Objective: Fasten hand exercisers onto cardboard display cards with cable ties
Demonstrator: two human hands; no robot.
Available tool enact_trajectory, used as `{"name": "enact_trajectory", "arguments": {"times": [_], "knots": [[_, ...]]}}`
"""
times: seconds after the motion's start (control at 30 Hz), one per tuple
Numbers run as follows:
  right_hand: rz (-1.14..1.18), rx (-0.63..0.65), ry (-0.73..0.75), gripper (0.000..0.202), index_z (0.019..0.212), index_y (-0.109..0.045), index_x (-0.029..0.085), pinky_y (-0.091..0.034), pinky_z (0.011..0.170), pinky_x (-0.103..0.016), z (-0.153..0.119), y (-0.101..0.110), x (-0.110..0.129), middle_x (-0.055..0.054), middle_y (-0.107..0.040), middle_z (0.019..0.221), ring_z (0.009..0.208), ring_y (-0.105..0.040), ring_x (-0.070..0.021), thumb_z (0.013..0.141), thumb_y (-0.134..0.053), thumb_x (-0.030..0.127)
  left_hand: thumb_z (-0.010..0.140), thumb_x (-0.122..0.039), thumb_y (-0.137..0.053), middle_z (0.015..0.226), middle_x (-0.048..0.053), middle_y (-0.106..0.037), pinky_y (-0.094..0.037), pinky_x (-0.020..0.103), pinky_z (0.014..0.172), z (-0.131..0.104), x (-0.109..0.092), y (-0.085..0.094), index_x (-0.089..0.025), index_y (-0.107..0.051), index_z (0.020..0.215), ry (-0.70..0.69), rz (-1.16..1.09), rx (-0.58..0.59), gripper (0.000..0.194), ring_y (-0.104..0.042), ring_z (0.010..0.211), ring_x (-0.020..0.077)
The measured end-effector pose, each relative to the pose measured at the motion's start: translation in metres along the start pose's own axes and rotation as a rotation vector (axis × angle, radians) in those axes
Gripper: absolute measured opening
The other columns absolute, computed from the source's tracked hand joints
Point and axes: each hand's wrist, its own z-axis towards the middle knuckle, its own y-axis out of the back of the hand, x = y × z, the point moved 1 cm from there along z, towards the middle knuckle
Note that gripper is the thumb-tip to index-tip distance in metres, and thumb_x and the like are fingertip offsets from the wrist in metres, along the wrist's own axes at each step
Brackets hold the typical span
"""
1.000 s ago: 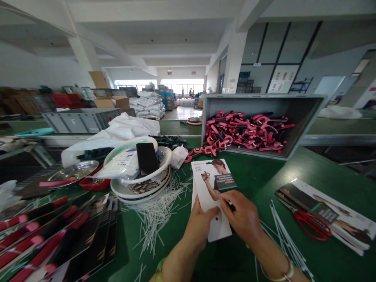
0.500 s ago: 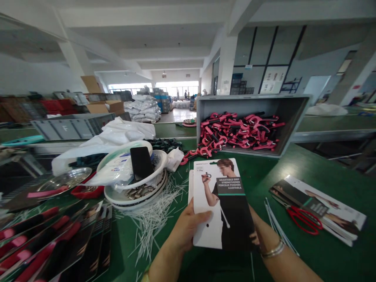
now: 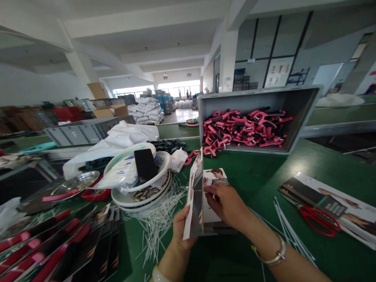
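My left hand (image 3: 181, 228) grips a printed cardboard packaging card (image 3: 194, 203) by its lower left edge. The card stands on edge, its printed side turned left. Just right of it my right hand (image 3: 227, 205) has thumb and fingers drawn together close to the card's other side; whatever they pinch is too small or hidden to make out. Behind that hand shows another printed face (image 3: 217, 175), partly covered; whether it is a separate card I cannot tell. Long white cable ties (image 3: 289, 229) lie right of my right forearm, beside red-handled scissors (image 3: 319, 219) resting on stacked cards (image 3: 326, 199).
A grey crate (image 3: 304, 117) tipped on its side holds pink-and-black hand grips (image 3: 249, 127). Cut white tie ends (image 3: 157, 223) litter the green table (image 3: 252, 172). White bowls (image 3: 141, 199) bear a black phone (image 3: 145, 165). Carded grips (image 3: 58, 246) lie front left.
The card has swung from facing me to nearly edge-on, turned left. My right hand has come from behind its right edge to beside the card, fingers now drawn together.
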Motion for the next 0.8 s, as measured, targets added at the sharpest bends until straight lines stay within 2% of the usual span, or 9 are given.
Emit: {"name": "enact_trajectory", "arguments": {"times": [0.2, 0.33, 0.43, 0.53, 0.67, 0.73, 0.8], "knots": [[-0.132, 0.053, 0.127, 0.025, 0.093, -0.07, 0.018, -0.044, 0.067, -0.027, 0.004, 0.001, 0.009, -0.008, -0.067, 0.08, 0.075, -0.061, -0.0181, 0.079, -0.05, 0.012, 0.073, -0.014, -0.065, 0.083, 0.001, -0.072, -0.029, 0.004, 0.035, 0.0, -0.001, 0.015, -0.022, -0.071, 0.091, -0.01, -0.097, -0.022, 0.021, -0.049, 0.048, 0.0009], [-0.115, 0.102, 0.166, 0.031, 0.101, -0.069, 0.019, -0.044, 0.07, -0.028, 0.006, 0.003, 0.006, -0.007, -0.068, 0.084, 0.079, -0.062, -0.0182, 0.078, -0.05, 0.01, 0.075, -0.018, -0.064, 0.09, 0.001, -0.073, -0.029, 0.005, 0.033, 0.004, 0.001, 0.028, -0.026, -0.071, 0.09, -0.058, -0.073, -0.047, 0.019, -0.051, 0.05, 0.0025], [-0.08, 0.154, 0.182, 0.035, 0.105, -0.068, 0.019, -0.044, 0.07, -0.027, 0.007, 0.006, 0.005, -0.007, -0.068, 0.086, 0.08, -0.062, -0.0174, 0.077, -0.05, 0.007, 0.078, -0.02, -0.061, 0.092, 0.002, -0.073, -0.029, 0.006, 0.032, 0.005, 0.002, 0.032, -0.026, -0.072, 0.09, -0.083, -0.072, -0.078, 0.017, -0.051, 0.048, 0.0036], [-0.055, 0.165, 0.205, 0.035, 0.105, -0.068, 0.02, -0.044, 0.07, -0.026, 0.007, 0.008, 0.004, -0.007, -0.068, 0.089, 0.081, -0.062, -0.0165, 0.078, -0.049, 0.006, 0.077, -0.02, -0.062, 0.091, 0.002, -0.073, -0.028, 0.005, 0.031, 0.004, 0.002, 0.03, -0.026, -0.071, 0.09, -0.082, -0.062, -0.071, 0.017, -0.05, 0.048, 0.0027], [-0.044, 0.1, 0.191, 0.032, 0.105, -0.066, 0.019, -0.045, 0.073, -0.028, 0.006, 0.006, 0.001, -0.009, -0.068, 0.091, 0.084, -0.062, -0.018, 0.081, -0.048, 0.008, 0.071, -0.019, -0.068, 0.081, 0.001, -0.072, -0.025, 0.004, 0.031, 0.002, 0.001, 0.02, -0.024, -0.072, 0.085, -0.038, -0.068, -0.032, 0.015, -0.047, 0.044, 0.001], [0.017, 0.084, 0.185, 0.028, 0.099, -0.067, 0.018, -0.045, 0.071, -0.028, 0.006, 0.002, 0.0, -0.007, -0.068, 0.086, 0.08, -0.062, -0.0176, 0.082, -0.047, 0.009, 0.068, -0.021, -0.071, 0.07, 0.002, -0.069, -0.028, 0.006, 0.032, 0.0, 0.001, 0.015, -0.021, -0.071, 0.083, -0.001, -0.012, -0.002, 0.015, -0.046, 0.042, 0.0025], [0.114, 0.011, 0.151, 0.024, 0.091, -0.067, 0.019, -0.046, 0.067, -0.027, 0.005, -0.005, -0.003, -0.005, -0.069, 0.079, 0.075, -0.062, -0.0167, 0.083, -0.046, 0.009, 0.065, -0.027, -0.074, 0.06, 0.001, -0.065, -0.034, 0.011, 0.034, -0.001, 0.002, 0.01, -0.02, -0.069, 0.087, 0.04, 0.103, 0.033, 0.023, -0.049, 0.041, 0.006]]}}
